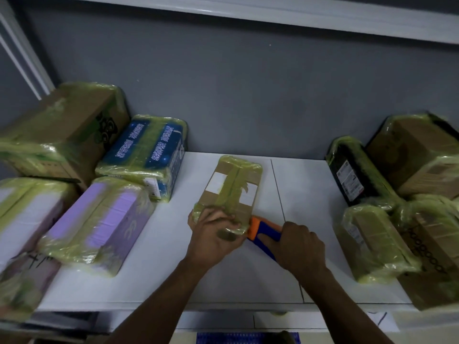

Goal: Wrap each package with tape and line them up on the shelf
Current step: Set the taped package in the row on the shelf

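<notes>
A small brown cardboard package (232, 186) banded with yellow-green tape lies in the middle of the white shelf (305, 194). My left hand (213, 235) grips its near end, fingers curled over the taped edge. My right hand (299, 247) holds the blue handle of an orange and blue tape dispenser (262, 230), whose orange head touches the package's near right corner.
Taped packages crowd both sides: a large brown box (62, 130), a blue pack (151, 155), a purple pack (99, 222) and a white pack (27, 209) on the left; a black parcel (352, 175) and several brown boxes (422, 155) on the right. A grey wall stands behind.
</notes>
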Demonstrator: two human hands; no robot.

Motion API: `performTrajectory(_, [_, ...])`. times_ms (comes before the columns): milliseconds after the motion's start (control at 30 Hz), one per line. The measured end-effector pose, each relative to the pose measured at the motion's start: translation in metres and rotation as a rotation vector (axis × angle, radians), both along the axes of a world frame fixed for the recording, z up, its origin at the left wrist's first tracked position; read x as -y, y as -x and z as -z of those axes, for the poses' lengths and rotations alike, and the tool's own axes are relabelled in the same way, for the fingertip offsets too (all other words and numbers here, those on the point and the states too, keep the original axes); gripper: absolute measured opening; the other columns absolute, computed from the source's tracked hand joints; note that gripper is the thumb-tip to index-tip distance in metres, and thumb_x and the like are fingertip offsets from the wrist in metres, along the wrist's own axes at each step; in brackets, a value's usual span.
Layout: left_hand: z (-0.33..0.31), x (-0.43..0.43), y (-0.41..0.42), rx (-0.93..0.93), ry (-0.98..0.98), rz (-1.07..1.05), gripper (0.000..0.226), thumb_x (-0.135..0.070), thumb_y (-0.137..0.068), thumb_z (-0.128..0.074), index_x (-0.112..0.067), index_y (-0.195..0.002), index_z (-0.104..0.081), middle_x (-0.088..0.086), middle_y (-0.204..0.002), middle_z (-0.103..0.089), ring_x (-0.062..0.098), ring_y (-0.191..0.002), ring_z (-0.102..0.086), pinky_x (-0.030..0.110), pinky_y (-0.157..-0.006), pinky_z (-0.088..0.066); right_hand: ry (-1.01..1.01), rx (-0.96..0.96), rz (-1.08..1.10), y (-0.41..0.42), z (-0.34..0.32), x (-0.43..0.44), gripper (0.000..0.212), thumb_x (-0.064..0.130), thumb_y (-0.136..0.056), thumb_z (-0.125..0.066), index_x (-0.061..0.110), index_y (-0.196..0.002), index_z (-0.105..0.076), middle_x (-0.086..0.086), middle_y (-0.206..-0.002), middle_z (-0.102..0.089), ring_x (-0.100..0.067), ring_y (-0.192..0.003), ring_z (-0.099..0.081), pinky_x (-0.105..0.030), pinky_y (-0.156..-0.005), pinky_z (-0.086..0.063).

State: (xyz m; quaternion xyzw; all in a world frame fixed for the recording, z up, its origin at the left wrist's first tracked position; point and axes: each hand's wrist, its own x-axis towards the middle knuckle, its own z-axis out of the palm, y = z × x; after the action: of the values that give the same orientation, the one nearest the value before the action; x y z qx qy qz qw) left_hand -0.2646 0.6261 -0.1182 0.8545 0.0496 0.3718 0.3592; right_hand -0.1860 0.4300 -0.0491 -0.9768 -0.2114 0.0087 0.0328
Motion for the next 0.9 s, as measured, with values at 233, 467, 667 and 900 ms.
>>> performTrajectory(233, [-0.012, 0.009, 0.006, -0.296, -0.184, -0.283, 0.061, -0.078, -0.066, -0.068, -0.033, -0.108, -0.065, -0.010, -0.120, -0.061, 0.019, -0.123, -0.056, 0.076, -0.112, -0.017, -0.263, -0.143, 0.111, -0.021, 0.001, 0.027, 0.058, 0.075, -0.087, -0.058, 0.019, -0.076, -0.054, 0.002, -0.068, -0.061, -0.016, -0.059, -0.063, -0.030, -0.058, -0.052])
performTrajectory(467, [-0.023, -0.001, -0.002, -0.642, -0.428, -0.273, 0.088, -0.088, -0.079, -0.029, -0.044, -0.156, -0.031, -0.010, -0.167, -0.019, 0.021, -0.155, -0.010, 0.048, -0.121, -0.013, -0.460, -0.237, 0.213, -0.025, 0.004, 0.040, 0.064, 0.076, -0.084, -0.059, 0.012, -0.077, -0.059, -0.005, -0.068, -0.067, -0.021, -0.059, -0.068, -0.040, -0.062, -0.061])
performTrajectory(667, [-0.031, -0.025, 0.005, -0.706, -0.348, 0.004, 0.080, -0.065, -0.086, -0.055, -0.039, -0.157, -0.030, -0.015, -0.169, -0.008, 0.019, -0.156, 0.011, 0.060, -0.124, -0.004, -0.554, -0.247, 0.252, -0.027, 0.006, 0.046, 0.060, 0.069, -0.086, -0.064, 0.011, -0.071, -0.057, -0.005, -0.061, -0.065, -0.021, -0.052, -0.065, -0.031, -0.049, -0.050])
performTrajectory(900, [-0.047, -0.042, 0.000, -0.744, -0.369, -0.333, 0.083, -0.011, -0.093, -0.052, -0.030, -0.163, -0.011, -0.010, -0.170, 0.004, 0.029, -0.155, 0.011, 0.058, -0.123, 0.008, -0.622, -0.298, 0.281, -0.034, 0.007, 0.057, 0.061, 0.067, -0.088, -0.063, 0.008, -0.071, -0.059, -0.003, -0.058, -0.065, -0.015, -0.049, -0.063, -0.021, -0.045, -0.040])
